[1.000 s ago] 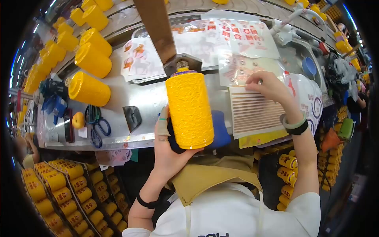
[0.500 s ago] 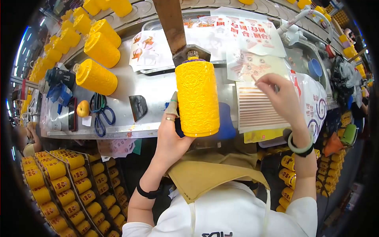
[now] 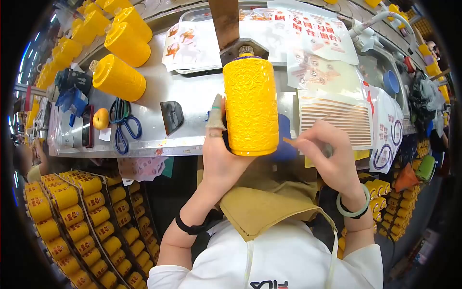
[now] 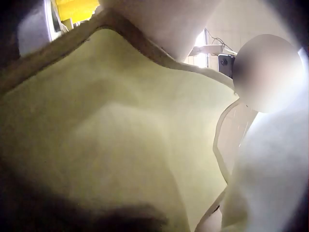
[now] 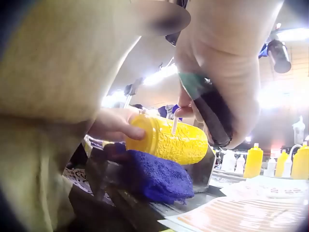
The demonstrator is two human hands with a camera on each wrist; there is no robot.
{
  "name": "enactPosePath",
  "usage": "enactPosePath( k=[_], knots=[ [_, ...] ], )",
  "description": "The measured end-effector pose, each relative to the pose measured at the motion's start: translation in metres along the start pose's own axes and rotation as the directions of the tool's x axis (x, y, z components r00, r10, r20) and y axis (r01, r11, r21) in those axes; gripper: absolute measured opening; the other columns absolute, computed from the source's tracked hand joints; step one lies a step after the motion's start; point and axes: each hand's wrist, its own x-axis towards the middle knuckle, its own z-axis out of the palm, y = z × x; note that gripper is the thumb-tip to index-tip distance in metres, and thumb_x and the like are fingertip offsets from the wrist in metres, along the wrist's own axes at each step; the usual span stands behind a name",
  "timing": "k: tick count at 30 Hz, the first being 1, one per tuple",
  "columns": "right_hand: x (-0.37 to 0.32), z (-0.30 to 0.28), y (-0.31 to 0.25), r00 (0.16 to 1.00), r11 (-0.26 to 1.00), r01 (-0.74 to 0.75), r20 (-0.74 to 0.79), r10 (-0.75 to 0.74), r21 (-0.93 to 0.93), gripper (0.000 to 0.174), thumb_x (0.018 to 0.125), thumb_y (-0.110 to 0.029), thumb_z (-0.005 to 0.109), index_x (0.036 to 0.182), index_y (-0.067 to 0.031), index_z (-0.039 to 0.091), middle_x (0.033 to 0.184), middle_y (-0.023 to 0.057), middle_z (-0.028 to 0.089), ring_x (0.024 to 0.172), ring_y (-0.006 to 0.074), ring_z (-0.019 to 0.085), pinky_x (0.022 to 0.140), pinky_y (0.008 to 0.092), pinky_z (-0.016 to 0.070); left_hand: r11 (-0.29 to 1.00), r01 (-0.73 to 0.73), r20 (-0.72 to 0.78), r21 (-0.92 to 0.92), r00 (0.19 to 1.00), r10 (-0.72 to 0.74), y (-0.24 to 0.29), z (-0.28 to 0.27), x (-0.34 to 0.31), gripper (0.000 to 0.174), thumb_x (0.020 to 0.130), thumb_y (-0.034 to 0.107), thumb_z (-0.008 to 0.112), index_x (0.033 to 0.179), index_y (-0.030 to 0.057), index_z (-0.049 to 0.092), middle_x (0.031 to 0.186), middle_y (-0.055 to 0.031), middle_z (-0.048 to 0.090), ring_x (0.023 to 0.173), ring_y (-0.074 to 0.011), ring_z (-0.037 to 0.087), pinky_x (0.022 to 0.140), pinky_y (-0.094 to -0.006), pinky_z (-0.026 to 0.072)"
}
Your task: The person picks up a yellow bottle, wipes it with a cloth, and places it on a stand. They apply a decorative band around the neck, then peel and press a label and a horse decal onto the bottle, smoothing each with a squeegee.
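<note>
Where the view begins at the far left, we see packed yellow bottles [image 3: 77,212] standing in crates under the table. Each one has a gold label with red characters, too small for us to read. Above them, on the steel table [image 3: 144,147], more yellow bottles [image 3: 118,77] lie on their sides, and scissors [image 3: 120,132] lie near the front edge. Between the scissors and the middle there is some bare steel.

The left hand [image 3: 221,154] is closed around the lower part of the embossed yellow bottle [image 3: 251,106], with a finger cot [image 3: 216,113] on the thumb. This bottle carries no label on the side we see. Its neck points to a metal bracket [image 3: 240,48] and its base hangs past the table edge, over a blue pad [image 5: 154,176].

On the white shirt [image 3: 269,260] the letters look like FILA, cut by the frame.

The right hand [image 3: 327,159] is just beside the bottle's base. It pinches a thin strip [image 3: 291,142] whose tip reaches the bottle, but we cannot tell if it touches, and it also grips a dark tool [image 5: 207,106]. The two hands are apart.

Farther right lies a striped sheet [image 3: 337,120], and behind it printed sheets [image 3: 313,29] with red characters – not readable for us.
</note>
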Motion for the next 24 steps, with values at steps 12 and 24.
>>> enactPosePath(
  k=[12,24],
  knots=[
    [0.000,0.007,-0.004,0.999,0.999,-0.024,0.028,0.024,0.028,0.006,0.089,-0.005,0.073,0.090,0.0012,0.073,0.077,0.0045,0.063,0.066,0.0127,0.055,0.063,0.0271,0.0449,0.959,-0.238,-0.098,0.156,0.962,0.255,0.012,-0.004,0.001,0.093,0.066,0.024,0.095,0.144,-0.0020,0.050,0.151,-0.0215,0.049,0.131,-0.0415,0.051,0.111,-0.0502,0.0403],
    [-0.005,0.009,-0.004,1.000,0.998,-0.006,-0.007,0.006,0.064,0.006,0.088,-0.006,0.074,0.089,0.0003,0.073,0.074,0.0042,0.061,0.065,0.0122,0.052,0.060,0.0275,0.0422,0.998,-0.026,-0.002,-0.052,1.000,0.026,-0.008,-0.007,-0.014,0.096,0.071,0.016,0.093,0.151,-0.0041,0.042,0.139,-0.0210,0.054,0.129,-0.0359,0.055,0.110,-0.0437,0.0436]
  ],
)
